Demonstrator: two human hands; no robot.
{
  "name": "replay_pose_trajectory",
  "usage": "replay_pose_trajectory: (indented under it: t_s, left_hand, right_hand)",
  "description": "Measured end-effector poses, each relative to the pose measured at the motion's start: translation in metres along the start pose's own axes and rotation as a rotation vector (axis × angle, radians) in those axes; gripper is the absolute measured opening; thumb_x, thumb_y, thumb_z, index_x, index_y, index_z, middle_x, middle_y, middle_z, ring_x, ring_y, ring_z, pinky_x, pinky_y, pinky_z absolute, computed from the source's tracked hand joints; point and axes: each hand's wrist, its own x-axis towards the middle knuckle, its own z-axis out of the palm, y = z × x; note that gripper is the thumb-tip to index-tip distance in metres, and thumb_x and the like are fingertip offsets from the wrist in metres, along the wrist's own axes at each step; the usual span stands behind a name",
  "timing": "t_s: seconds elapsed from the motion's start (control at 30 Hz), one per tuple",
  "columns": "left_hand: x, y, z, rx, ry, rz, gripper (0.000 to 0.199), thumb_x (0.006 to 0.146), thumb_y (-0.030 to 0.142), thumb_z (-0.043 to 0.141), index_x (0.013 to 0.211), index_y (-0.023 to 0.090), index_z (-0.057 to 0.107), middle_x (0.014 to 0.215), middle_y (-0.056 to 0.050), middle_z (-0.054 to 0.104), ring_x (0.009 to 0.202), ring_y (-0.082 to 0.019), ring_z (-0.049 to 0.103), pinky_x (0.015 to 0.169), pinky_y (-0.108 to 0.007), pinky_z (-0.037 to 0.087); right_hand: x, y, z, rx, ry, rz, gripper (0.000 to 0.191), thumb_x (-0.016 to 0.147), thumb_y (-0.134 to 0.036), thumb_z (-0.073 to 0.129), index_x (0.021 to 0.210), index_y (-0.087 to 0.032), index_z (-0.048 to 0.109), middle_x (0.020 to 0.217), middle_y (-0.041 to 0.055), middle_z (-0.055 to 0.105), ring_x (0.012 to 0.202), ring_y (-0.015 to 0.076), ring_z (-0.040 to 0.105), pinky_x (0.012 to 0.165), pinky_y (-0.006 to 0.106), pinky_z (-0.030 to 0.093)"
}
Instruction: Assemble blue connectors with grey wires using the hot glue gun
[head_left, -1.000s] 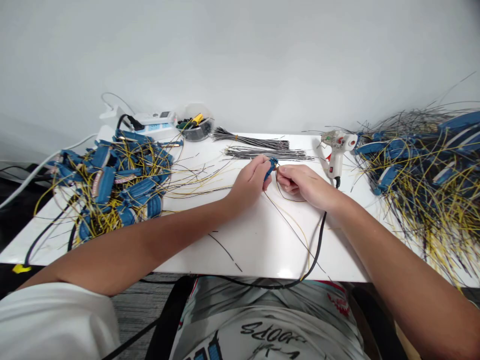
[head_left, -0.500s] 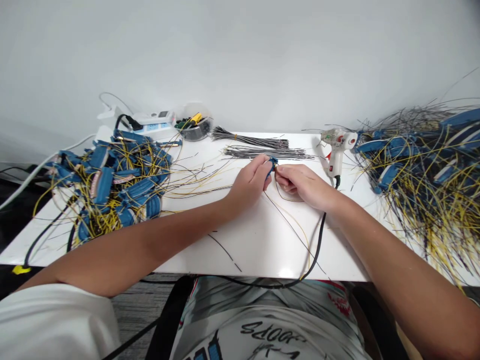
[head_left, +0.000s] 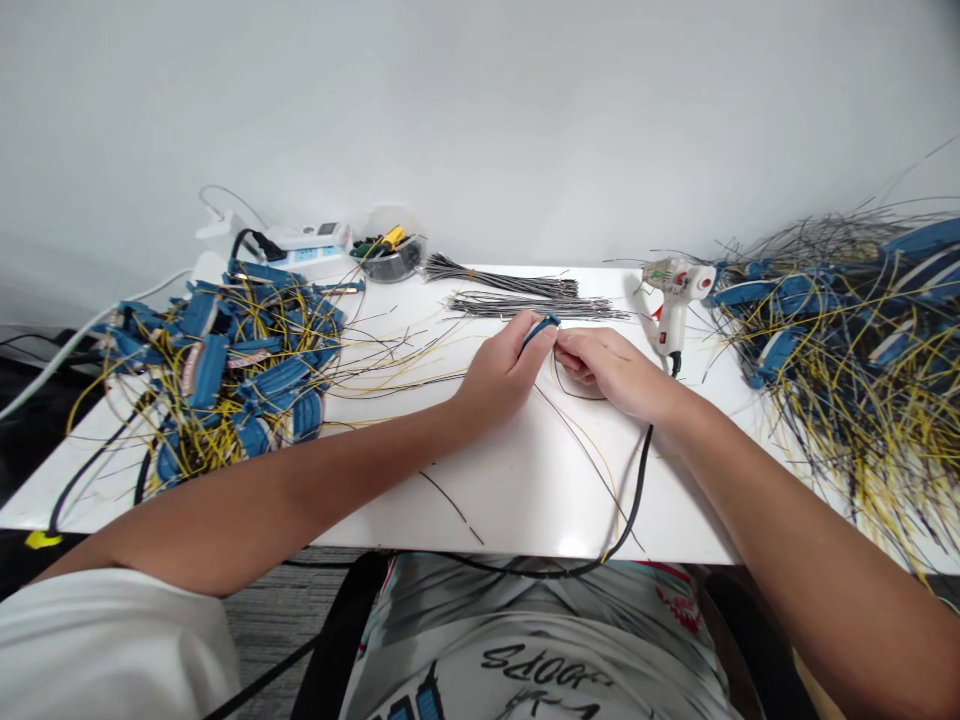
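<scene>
My left hand (head_left: 504,368) is closed round a small blue plastic part (head_left: 541,328), whose top edge shows above the thumb. Right beside it, the fingertips of my right hand (head_left: 604,368) pinch a thin dark wire (head_left: 556,378) at the end of the blue part. That wire loops down below my right fingers. More thin black and yellow wires (head_left: 592,440) trail from between the hands across the white table (head_left: 495,490). My fingers hide most of the blue part and the point where the wire meets it.
At left lies a heap of blue parts with yellow and black wires (head_left: 202,360); a similar heap (head_left: 840,380) is at right. Behind my hands are dark wire bundles (head_left: 532,305). A white glue gun (head_left: 673,295) stands right, its black cord (head_left: 637,490) crossing the front edge. A tool tub (head_left: 391,258) and power strip (head_left: 311,250) sit back left.
My left hand has turned slightly, so the blue part lies more slanted with the thumb further along it. My right hand has shifted a little to the right, still pinching.
</scene>
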Motion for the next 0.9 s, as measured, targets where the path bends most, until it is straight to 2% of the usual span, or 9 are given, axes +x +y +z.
replay_pose_trajectory:
  t_s: [0.1,0.23,0.33,0.53,0.67,0.9]
  left_hand:
    - [-0.0005,0.0018,-0.0005,0.036,-0.003,0.021,0.034,0.110,0.044,0.047,0.084,0.022,0.044,0.074,0.002,0.043,0.071,-0.016,0.040,0.069,-0.031,0.030]
    - [0.0004,0.0026,-0.0002,0.074,-0.003,0.073,0.035,0.110,0.044,0.047,0.083,0.022,0.041,0.076,0.001,0.045,0.074,-0.017,0.042,0.071,-0.032,0.030]
    - [0.0007,0.0026,0.0001,0.111,-0.012,0.105,0.036,0.110,0.044,0.046,0.083,0.022,0.040,0.079,0.000,0.046,0.077,-0.018,0.043,0.072,-0.033,0.030]
    - [0.0006,0.0015,0.0002,0.168,0.001,0.131,0.036,0.111,0.044,0.044,0.082,0.022,0.038,0.077,0.000,0.044,0.078,-0.019,0.042,0.073,-0.034,0.030]
    - [0.0005,0.0008,0.0004,0.178,0.011,0.136,0.038,0.111,0.044,0.044,0.081,0.022,0.037,0.076,0.000,0.044,0.077,-0.020,0.042,0.073,-0.034,0.029]
    - [0.0006,0.0017,0.0002,0.204,0.004,0.110,0.036,0.110,0.043,0.046,0.081,0.022,0.037,0.076,0.000,0.045,0.076,-0.019,0.042,0.072,-0.034,0.027]
  right_hand:
    - [-0.0011,0.0014,-0.0022,-0.098,0.023,-0.042,0.040,0.109,-0.039,0.041,0.073,-0.022,0.039,0.069,-0.0017,0.037,0.066,0.0148,0.034,0.062,0.032,0.026]
    - [-0.0028,0.0020,-0.0046,-0.279,0.020,-0.117,0.043,0.111,-0.045,0.038,0.078,-0.021,0.051,0.079,0.0011,0.055,0.077,0.0176,0.048,0.074,0.031,0.035]
    - [-0.0036,0.0013,-0.0057,-0.369,0.019,-0.145,0.045,0.113,-0.045,0.035,0.083,-0.020,0.057,0.084,0.0026,0.063,0.082,0.0197,0.054,0.077,0.032,0.036]
    - [-0.0051,-0.0008,-0.0048,-0.336,0.060,-0.161,0.044,0.110,-0.048,0.044,0.080,-0.021,0.062,0.074,0.0032,0.061,0.075,0.0215,0.052,0.068,0.032,0.032]
    - [-0.0054,-0.0010,-0.0040,-0.299,0.062,-0.164,0.041,0.108,-0.049,0.050,0.081,-0.021,0.064,0.075,0.0036,0.062,0.076,0.0223,0.052,0.068,0.032,0.032]
    - [-0.0045,0.0018,-0.0054,-0.442,0.026,-0.152,0.043,0.113,-0.042,0.035,0.088,-0.021,0.062,0.085,0.0045,0.068,0.079,0.0217,0.056,0.076,0.034,0.034]
